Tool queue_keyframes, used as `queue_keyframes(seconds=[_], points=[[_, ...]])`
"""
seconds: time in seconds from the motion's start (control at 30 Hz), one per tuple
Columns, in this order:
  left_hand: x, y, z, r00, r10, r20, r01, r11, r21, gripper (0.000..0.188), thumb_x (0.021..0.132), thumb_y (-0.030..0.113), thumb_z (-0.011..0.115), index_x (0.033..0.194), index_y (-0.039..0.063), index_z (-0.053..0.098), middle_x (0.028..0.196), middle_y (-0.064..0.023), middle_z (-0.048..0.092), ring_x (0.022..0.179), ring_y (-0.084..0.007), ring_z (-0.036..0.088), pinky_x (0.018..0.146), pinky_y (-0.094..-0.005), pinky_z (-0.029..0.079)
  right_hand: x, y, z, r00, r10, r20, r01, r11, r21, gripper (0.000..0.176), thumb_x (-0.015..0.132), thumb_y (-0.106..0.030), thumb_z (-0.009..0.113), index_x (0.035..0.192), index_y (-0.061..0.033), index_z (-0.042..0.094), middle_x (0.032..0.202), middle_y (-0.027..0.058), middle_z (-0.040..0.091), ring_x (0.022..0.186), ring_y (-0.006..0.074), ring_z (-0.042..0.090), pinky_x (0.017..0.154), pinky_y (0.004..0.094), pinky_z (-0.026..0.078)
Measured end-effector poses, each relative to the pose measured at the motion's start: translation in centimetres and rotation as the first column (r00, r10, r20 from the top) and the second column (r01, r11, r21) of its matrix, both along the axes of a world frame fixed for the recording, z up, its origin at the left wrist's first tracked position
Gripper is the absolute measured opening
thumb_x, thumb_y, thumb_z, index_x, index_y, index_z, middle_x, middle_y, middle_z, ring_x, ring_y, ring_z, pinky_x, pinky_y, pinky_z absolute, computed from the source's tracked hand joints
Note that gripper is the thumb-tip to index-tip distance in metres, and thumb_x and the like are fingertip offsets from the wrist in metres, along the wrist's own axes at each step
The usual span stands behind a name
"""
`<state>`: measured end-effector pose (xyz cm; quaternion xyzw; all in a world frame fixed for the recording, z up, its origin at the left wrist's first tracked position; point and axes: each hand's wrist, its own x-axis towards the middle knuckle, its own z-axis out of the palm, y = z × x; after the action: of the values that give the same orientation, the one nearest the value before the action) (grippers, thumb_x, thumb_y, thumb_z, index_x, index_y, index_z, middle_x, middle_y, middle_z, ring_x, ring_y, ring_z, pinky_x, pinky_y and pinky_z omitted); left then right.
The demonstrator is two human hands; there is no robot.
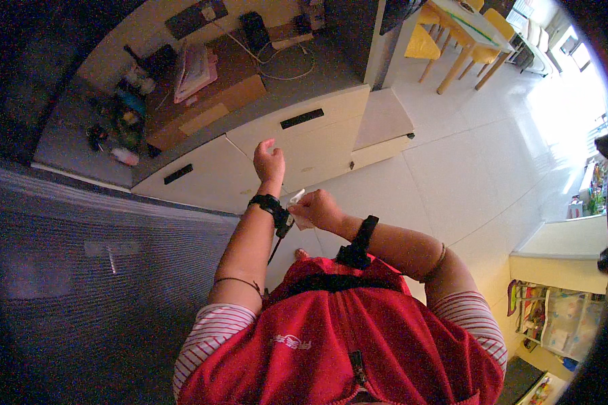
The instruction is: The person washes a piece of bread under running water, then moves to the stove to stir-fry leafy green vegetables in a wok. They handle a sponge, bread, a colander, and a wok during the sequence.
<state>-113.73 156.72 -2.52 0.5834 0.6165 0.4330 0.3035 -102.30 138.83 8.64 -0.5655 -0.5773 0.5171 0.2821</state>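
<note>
My left hand [269,161] reaches out before the cream cabinet front [304,144], fingers loosely curled, thumb apart, and nothing visible in it. Between the fingers of my right hand [326,211] is a small crumpled white tissue or cloth [298,196], part of it hanging below the hand. It sits close beside the black device [282,221] strapped to my left wrist. A second strapped black device [357,251] is on my right wrist.
On the grey counter [334,63] are a brown cardboard box [223,104], papers in a pink-edged tray [196,73], a white cable [286,78] and dim clutter [126,114]. Wooden table [463,38] and yellow chairs [421,43] stand at upper right. A mesh panel [131,263] rises left; shelves [557,314] stand lower right.
</note>
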Motion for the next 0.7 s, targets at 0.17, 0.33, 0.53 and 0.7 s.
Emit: queue_keyframes(seconds=[0.17,0.33,0.53,0.7], points=[[0.5,-0.8,1.0,1.000,0.015,-0.003,-0.015,0.999,0.030,0.025,0.074,0.006,0.056,0.099,0.004,0.062,0.103,-0.0129,0.063,0.100,-0.0286,0.058,0.090,-0.0377,0.044,0.2,-0.1,-0.9,0.990,0.039,-0.133,-0.033,0.998,0.045,0.035,0.087,-0.030,0.062,0.070,0.0006,0.062,0.055,0.0096,0.057,0.051,0.0120,0.049,0.050,0.0335,0.043],[-0.8,-1.6,2.0,0.985,0.056,-0.164,-0.041,0.995,0.091,0.023,0.077,0.007,0.056,0.099,0.004,0.061,0.102,-0.0115,0.063,0.093,-0.0255,0.061,0.083,-0.0356,0.048,0.9,-0.1,-0.9,0.988,0.135,0.077,-0.146,0.973,0.177,0.034,0.089,-0.032,0.060,0.076,-0.0007,0.065,0.057,0.0058,0.057,0.053,0.0119,0.050,0.051,0.0322,0.044],[-4.5,-3.7,2.8,0.908,-0.223,0.355,0.320,0.916,-0.242,0.028,0.084,0.010,0.057,0.112,0.005,0.057,0.101,-0.0050,0.061,0.080,-0.0124,0.059,0.065,-0.0262,0.050,5.8,0.2,-1.4,0.980,0.161,-0.115,-0.175,0.977,-0.125,0.041,0.097,-0.039,0.042,0.101,-0.0030,0.063,0.085,0.0073,0.065,0.071,0.0155,0.057,0.066,0.0313,0.047],[-2.7,-10.3,4.5,0.584,-0.366,0.725,0.754,0.575,-0.317,0.028,0.088,0.024,0.060,0.109,0.005,0.059,0.096,-0.0004,0.061,0.081,-0.0118,0.058,0.071,-0.0276,0.049,7.2,0.5,-6.6,0.926,0.039,-0.376,-0.120,0.974,-0.194,0.051,0.099,-0.041,0.035,0.115,0.0022,0.055,0.104,0.0096,0.061,0.088,0.0161,0.054,0.082,0.0296,0.044]])
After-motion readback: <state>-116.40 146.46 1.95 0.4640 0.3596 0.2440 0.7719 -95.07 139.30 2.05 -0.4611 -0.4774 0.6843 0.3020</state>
